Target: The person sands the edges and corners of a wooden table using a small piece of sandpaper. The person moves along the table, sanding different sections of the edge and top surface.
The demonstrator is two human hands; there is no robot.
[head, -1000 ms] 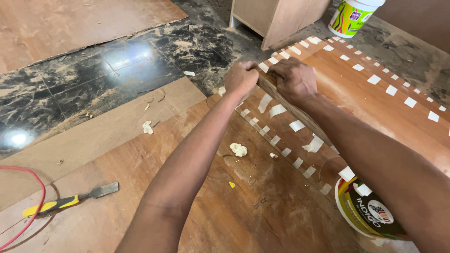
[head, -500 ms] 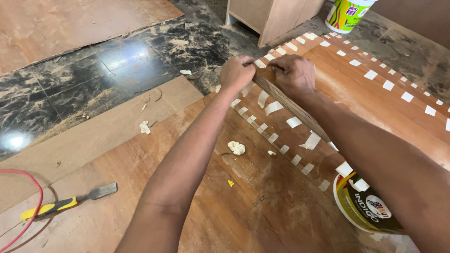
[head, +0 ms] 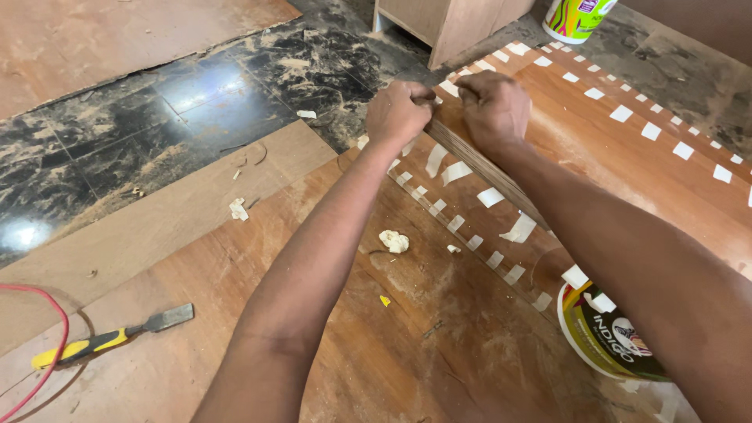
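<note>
We have both arms stretched forward over the brown laminate sheet [head: 235, 329] on the floor, the hands meeting at the far end of a long wooden strip [head: 489, 176] that stands on edge. Our left hand [head: 399, 113] is balled into a fist, knuckles up, fingers curled shut around the strip's top end. Our right hand [head: 493, 106] sits just beside it, almost touching, fingers folded down over the same edge and clamped on it. Both wrists are bent slightly downward.

The strip runs from our hands back toward the right, along the seam between the two laminate sheets, where pieces of masking tape [head: 489, 196] lie in a row. Its lower end disappears under our right forearm, so we cannot see where it stops.

A white paint tub [head: 607, 337] near the sheet's right edge is partly covered by that forearm. Another tub [head: 576, 17] is cut off at the top of the view, beside the foot of a wooden cabinet [head: 450, 23]. A yellow-handled chisel [head: 110, 338] lies near the sheet's left edge, with a red cable [head: 51, 352] looping off the frame. A small wad of putty [head: 394, 240] rests between our arms. Our fingertips are tucked under and hidden.
</note>
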